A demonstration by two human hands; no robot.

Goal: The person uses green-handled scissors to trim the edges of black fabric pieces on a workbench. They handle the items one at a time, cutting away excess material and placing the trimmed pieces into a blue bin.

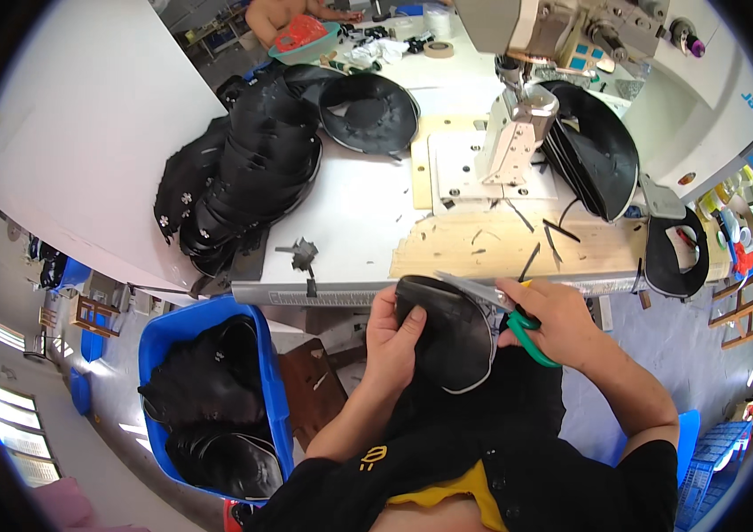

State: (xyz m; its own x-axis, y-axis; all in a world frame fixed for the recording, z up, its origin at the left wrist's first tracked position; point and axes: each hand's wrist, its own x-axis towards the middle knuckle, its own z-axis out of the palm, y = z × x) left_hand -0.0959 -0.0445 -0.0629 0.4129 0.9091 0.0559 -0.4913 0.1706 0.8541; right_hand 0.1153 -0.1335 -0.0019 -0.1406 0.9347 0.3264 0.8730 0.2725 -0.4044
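My left hand point(391, 341) grips a curved black leather piece point(454, 344), which looks like a shoe upper with a pale edge, held in front of the table's near edge. Its thumb lies on top and the fingers go behind. In my right hand point(561, 321) is a pair of scissors with green handles point(532, 342). Their metal blades point left along the piece's upper right edge; I cannot tell whether they touch it. Above and beyond my hands stands a post-bed sewing machine point(516, 133), with more black leather pieces point(596, 151) looped beside its post.
A heap of stacked black pieces point(261, 146) lies at the table's left. A blue bin point(277, 390) with more black pieces stands below it. Dark scraps point(304, 255) litter the tabletop. Across the table, a person point(283, 19) is near a green basin point(305, 46) with a red bag.
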